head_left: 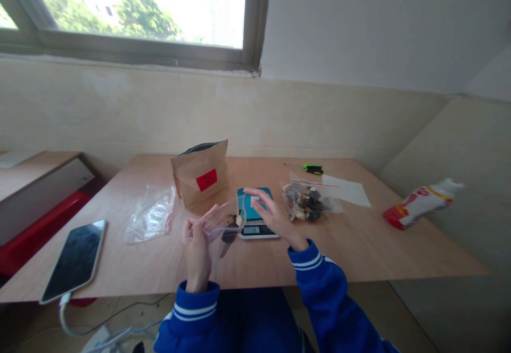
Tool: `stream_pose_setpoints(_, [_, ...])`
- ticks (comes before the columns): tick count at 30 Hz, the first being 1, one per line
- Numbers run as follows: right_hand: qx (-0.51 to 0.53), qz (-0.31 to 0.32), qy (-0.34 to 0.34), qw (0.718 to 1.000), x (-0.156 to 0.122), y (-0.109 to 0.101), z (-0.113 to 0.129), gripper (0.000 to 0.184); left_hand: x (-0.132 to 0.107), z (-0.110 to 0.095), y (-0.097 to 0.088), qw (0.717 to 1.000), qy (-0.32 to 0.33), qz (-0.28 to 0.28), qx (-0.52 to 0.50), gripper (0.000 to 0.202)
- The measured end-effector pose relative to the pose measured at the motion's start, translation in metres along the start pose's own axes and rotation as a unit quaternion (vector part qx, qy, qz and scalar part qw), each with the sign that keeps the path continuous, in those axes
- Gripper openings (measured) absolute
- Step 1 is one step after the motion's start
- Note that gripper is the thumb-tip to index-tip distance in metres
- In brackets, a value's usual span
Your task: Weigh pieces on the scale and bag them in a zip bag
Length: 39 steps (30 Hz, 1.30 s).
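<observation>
My left hand (196, 249) is closed on the edge of a small clear zip bag (217, 219), which is tilted over the table. Dark and pale dried pieces lie at the bag's right end. Beside that end, my right hand (275, 215) is held over a blue kitchen scale (251, 213), fingers apart and nothing visible in them. Whether a fingertip touches the bag is hard to tell. Part of the scale's plate is covered by the right hand; its dark display shows below. Right of it lie filled clear bags (305, 204) of similar dried pieces.
A brown paper pouch (199, 177) with a red label stands behind. Flat clear bags (150, 214) and a tablet (75, 260) with a cable lie left. To the right are screwdrivers (312, 168), white paper (349, 189) and a red-and-white bottle (421, 204) near the table's right edge.
</observation>
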State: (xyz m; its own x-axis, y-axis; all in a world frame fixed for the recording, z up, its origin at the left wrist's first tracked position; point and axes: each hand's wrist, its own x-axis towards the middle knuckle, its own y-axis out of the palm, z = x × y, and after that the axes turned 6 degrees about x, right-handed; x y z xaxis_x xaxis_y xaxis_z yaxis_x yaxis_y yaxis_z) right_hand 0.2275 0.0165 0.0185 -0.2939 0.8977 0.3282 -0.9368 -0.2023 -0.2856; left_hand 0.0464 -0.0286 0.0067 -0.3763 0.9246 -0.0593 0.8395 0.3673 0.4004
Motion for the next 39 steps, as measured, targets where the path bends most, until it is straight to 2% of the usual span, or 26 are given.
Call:
stream_pose_setpoints(2, [0.057,0.003,0.016,0.998,-0.009,0.001,-0.001,0.043,0.002,-0.002,-0.004,0.999,-0.034,0.034,-0.017,0.028])
stream_pose_setpoints(6, [0.148,-0.037,0.020,0.988,-0.026,0.008,0.004,0.058,0.002,-0.007,-0.009,0.993,-0.088,0.078,-0.032,0.025])
stream_pose_setpoints(10, [0.149,-0.078,0.063,0.984,-0.038,0.015,0.007,0.036,-0.004,-0.011,-0.005,0.987,-0.125,0.102,-0.026,0.027])
stream_pose_setpoints(12, [0.153,-0.147,0.079,0.974,-0.042,0.018,0.005,0.032,-0.006,-0.010,-0.004,0.983,-0.138,0.115,-0.035,0.028])
stream_pose_setpoints(15, [0.162,-0.278,0.088,0.943,-0.047,0.021,0.004,0.032,-0.006,-0.004,-0.005,0.975,-0.126,0.176,-0.056,0.037])
stream_pose_setpoints(18, [0.153,-0.374,0.082,0.911,-0.050,0.020,0.005,0.033,-0.007,0.003,-0.008,0.966,-0.077,0.243,-0.042,0.047])
stream_pose_setpoints(21, [0.131,-0.420,0.074,0.895,-0.054,0.019,0.008,0.034,-0.010,0.009,-0.008,0.971,-0.021,0.238,0.028,0.037])
stream_pose_setpoints(26, [0.099,-0.414,0.075,0.902,-0.064,0.023,0.007,0.035,-0.017,0.013,0.000,0.984,0.035,0.148,0.094,0.023])
stream_pose_setpoints(32, [0.103,-0.393,0.079,0.910,-0.069,0.023,0.007,0.038,-0.020,0.020,0.002,0.989,0.035,0.078,0.118,0.024])
stream_pose_setpoints(35, [0.117,-0.376,0.080,0.916,-0.071,0.019,0.006,0.039,-0.019,0.025,0.001,0.987,0.035,0.070,0.140,0.025])
stream_pose_setpoints(39, [0.155,-0.306,0.092,0.935,-0.077,0.014,-0.003,0.038,-0.015,0.028,-0.003,0.982,0.052,0.073,0.169,0.028])
